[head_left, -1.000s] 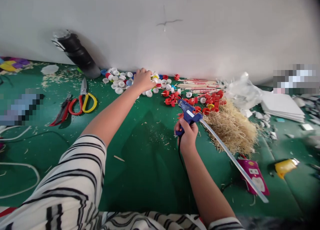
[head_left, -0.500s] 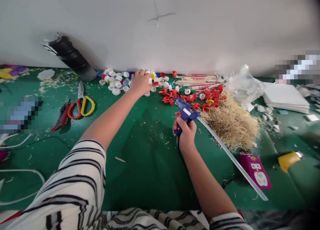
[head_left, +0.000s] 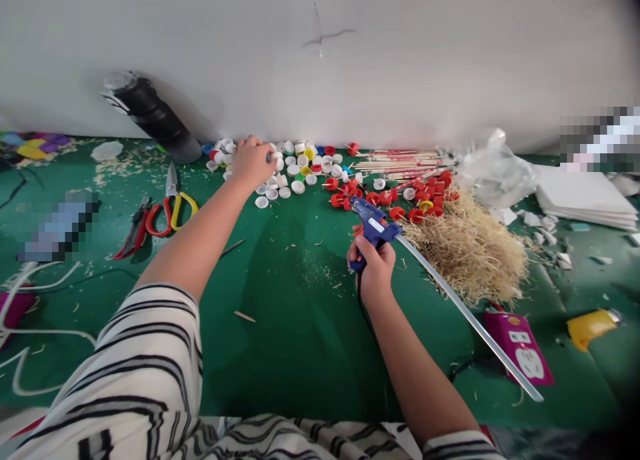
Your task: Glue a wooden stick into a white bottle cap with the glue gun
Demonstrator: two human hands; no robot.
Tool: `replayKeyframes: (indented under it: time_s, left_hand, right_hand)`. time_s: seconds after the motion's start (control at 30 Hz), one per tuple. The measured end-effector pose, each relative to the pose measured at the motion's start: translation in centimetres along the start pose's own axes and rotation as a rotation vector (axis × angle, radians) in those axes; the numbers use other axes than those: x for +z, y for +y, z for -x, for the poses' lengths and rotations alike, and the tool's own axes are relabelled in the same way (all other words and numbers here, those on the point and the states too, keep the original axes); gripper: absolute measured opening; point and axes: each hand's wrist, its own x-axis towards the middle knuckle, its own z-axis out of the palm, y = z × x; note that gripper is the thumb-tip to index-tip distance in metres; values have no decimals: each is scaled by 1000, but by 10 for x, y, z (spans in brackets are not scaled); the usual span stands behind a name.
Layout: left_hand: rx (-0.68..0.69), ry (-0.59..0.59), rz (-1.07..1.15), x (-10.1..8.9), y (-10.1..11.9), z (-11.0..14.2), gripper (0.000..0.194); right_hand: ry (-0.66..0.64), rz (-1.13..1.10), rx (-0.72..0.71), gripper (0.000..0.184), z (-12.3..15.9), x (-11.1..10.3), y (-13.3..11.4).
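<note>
Caps [head_left: 293, 170], mostly white, lie strewn along the foot of the wall [head_left: 225, 60] as my left hand [head_left: 253, 161] reaches in among them, fingers bent; a small dark thing [head_left: 269, 158] shows at the fingertips, though whether I grip it I cannot tell. My right hand [head_left: 373, 265] is closed around the handle of a blue glue gun [head_left: 375, 224], nozzle toward the red caps [head_left: 385, 197], a long clear glue stick [head_left: 466, 311] jutting from its rear. The step looks to be picking out a cap; the next move, I judge, calls for a sure pinch, nozzle clear of my fingers
</note>
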Motion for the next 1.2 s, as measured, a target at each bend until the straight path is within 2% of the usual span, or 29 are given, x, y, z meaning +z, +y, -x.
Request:
replayKeyframes:
  time_s: [0.17,0.37,0.63,0.87,1.03,1.2]
  left_hand:
    - [-44,4,50,-3,-15,-3,29]
    - [-71,3,83,-3,-30,-5,47]
    - [-173,11,76,-5,-46,-3,39]
    - [-261,80,123,-5,-66,4,33]
    - [-249,91,213,-11,-65,12,38]
    - [-208,117,226,-16,-50,16,39]
  right_hand:
    - [2,6,7,31,0,0,-1]
    - [-5,16,5,29,1,0,-1]
    - [-5,15,14,30,2,2,-2]
    - [2,18,30,30,3,3,0]
    - [17,17,48,31,2,4,1]
    - [8,19,48,32,3,5,1]
